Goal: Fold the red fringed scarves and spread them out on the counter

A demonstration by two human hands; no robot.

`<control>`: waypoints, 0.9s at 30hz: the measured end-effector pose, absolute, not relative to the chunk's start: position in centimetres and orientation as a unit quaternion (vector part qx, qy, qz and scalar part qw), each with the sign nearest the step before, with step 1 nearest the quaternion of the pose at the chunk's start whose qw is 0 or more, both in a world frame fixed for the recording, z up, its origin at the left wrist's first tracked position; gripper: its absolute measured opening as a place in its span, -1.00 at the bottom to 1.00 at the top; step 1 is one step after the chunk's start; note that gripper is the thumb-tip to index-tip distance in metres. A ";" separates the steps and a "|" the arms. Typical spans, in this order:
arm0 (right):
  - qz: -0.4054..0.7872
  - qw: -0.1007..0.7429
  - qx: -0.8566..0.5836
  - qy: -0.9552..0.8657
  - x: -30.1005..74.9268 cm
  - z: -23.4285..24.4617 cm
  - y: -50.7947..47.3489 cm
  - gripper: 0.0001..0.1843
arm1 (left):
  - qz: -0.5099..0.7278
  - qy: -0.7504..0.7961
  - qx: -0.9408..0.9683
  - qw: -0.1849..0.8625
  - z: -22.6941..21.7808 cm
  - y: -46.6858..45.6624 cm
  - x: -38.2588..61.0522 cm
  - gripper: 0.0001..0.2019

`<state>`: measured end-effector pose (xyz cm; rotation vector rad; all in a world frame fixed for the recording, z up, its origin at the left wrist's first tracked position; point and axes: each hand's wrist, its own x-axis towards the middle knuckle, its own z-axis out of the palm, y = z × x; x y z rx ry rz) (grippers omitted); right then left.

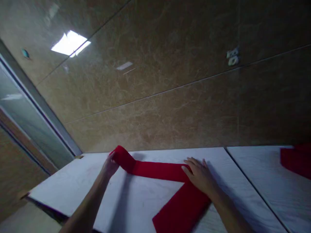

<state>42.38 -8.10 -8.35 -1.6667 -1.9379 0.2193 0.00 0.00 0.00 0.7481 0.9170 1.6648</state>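
Observation:
A long red cloth band (157, 170) lies folded at an angle on the white table (73, 184). My left hand (109, 166) grips the band's raised left end, which curls up off the table. My right hand (200, 174) lies flat with fingers stretched out on the fold, where the band turns down toward me. The wider lower part of the red cloth (181, 208) runs to the near edge of the view.
A second white table (267, 181) adjoins on the right, with more folded red cloth (295, 160) at its far right. A glossy brown panelled wall (170, 81) rises right behind the tables. A door frame (36, 106) stands at left.

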 end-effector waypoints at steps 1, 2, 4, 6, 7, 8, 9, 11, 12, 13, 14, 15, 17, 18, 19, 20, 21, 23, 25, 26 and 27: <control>0.067 0.288 -0.607 -0.738 42.2 -7.8 -8.4 -0.52 | 0.688 0.381 0.314 0.532 0.3 0.2 0.3 -0.64; 0.058 0.287 -0.593 -0.750 42.1 -7.3 -8.8 -0.51 | 0.682 0.380 0.315 0.539 0.5 0.5 0.5 -0.65; 0.054 0.269 -0.577 -0.769 41.5 -6.6 -9.4 -0.48 | 0.675 0.378 0.314 0.550 1.0 0.8 0.9 -0.65; 0.074 0.227 -0.572 -0.785 40.9 -6.3 -10.0 -0.42 | 0.670 0.379 0.311 0.557 1.4 0.8 0.8 -0.64; 0.084 0.202 -0.578 -0.786 40.5 -6.4 -10.3 -0.39 | 0.671 0.380 0.307 0.557 1.5 0.8 0.7 -0.64; 0.090 0.180 -0.585 -0.786 40.2 -6.5 -10.6 -0.37 | 0.676 0.381 0.302 0.554 1.6 0.6 0.4 -0.64; 0.091 0.161 -0.592 -0.785 39.9 -6.6 -10.8 -0.36 | 0.682 0.382 0.295 0.549 1.6 0.5 0.1 -0.65; 0.082 0.142 -0.598 -0.785 39.5 -6.9 -11.0 -0.35 | 0.695 0.389 0.277 0.537 1.7 0.1 -0.6 -0.70; 0.077 0.139 -0.599 -0.785 39.4 -7.0 -11.0 -0.36 | 0.699 0.394 0.269 0.532 1.7 0.0 -0.9 -0.73; 0.073 0.138 -0.600 -0.785 39.3 -7.1 -10.9 -0.36 | 0.701 0.399 0.264 0.530 1.8 -0.1 -1.0 -0.77; 0.069 0.136 -0.601 -0.784 39.2 -7.2 -10.7 -0.36 | 0.700 0.402 0.261 0.529 2.0 -0.2 -1.1 -0.81; 0.065 0.134 -0.602 -0.784 39.2 -7.2 -10.4 -0.36 | 0.699 0.404 0.261 0.529 2.3 -0.2 -1.0 -0.84; 0.063 0.128 -0.602 -0.786 39.2 -7.2 -9.7 -0.36 | 0.697 0.401 0.268 0.531 3.1 -0.1 -0.3 -0.88; 0.063 0.126 -0.602 -0.786 39.1 -7.2 -9.3 -0.36 | 0.697 0.396 0.274 0.532 3.6 0.0 0.1 -0.88; 0.063 0.125 -0.602 -0.786 39.1 -7.3 -8.9 -0.35 | 0.696 0.388 0.283 0.534 4.1 0.0 0.7 -0.88; 0.063 0.125 -0.603 -0.785 39.1 -7.4 -8.5 -0.35 | 0.695 0.379 0.294 0.537 4.7 0.1 1.3 -0.87; 0.062 0.125 -0.604 -0.785 39.1 -7.5 -8.2 -0.35 | 0.692 0.369 0.305 0.541 5.3 0.1 2.0 -0.86; 0.062 0.123 -0.607 -0.783 39.0 -7.6 -7.5 -0.35 | 0.682 0.352 0.327 0.552 6.4 0.1 3.5 -0.83; 0.069 0.126 -0.611 -0.779 38.9 -7.7 -7.1 -0.35 | 0.669 0.335 0.351 0.563 7.3 -0.1 5.3 -0.82; 0.078 0.135 -0.613 -0.775 38.8 -7.6 -6.9 -0.35 | 0.660 0.326 0.367 0.568 7.6 -0.2 6.4 -0.81; 0.090 0.154 -0.614 -0.769 38.6 -7.5 -6.8 -0.36 | 0.648 0.317 0.388 0.573 7.8 -0.4 7.5 -0.79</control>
